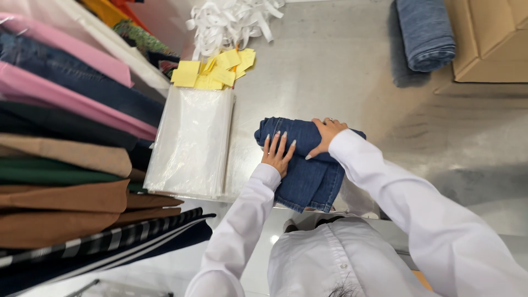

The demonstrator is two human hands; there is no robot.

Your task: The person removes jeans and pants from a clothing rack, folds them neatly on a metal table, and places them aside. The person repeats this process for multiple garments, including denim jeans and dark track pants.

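White sleeves reach out from the near edge. Left hand [278, 155] lies flat, fingers [281, 144] spread on the folded jeans [308, 170]. Right hand [325, 135] presses the far fold, fingers apart, nothing gripped. Jeans run near-to-far on the steel bench [341, 71], with clear plastic bags [190, 143] just left.

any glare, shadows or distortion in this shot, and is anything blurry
Head view: overhead light glares softly off the metal table and the stack of clear plastic bags; the rolled jeans cast a shadow to their left; wide-lens bending curves the stacked clothes at the left edge; both hands, left and right, and the folded jeans look sharp.
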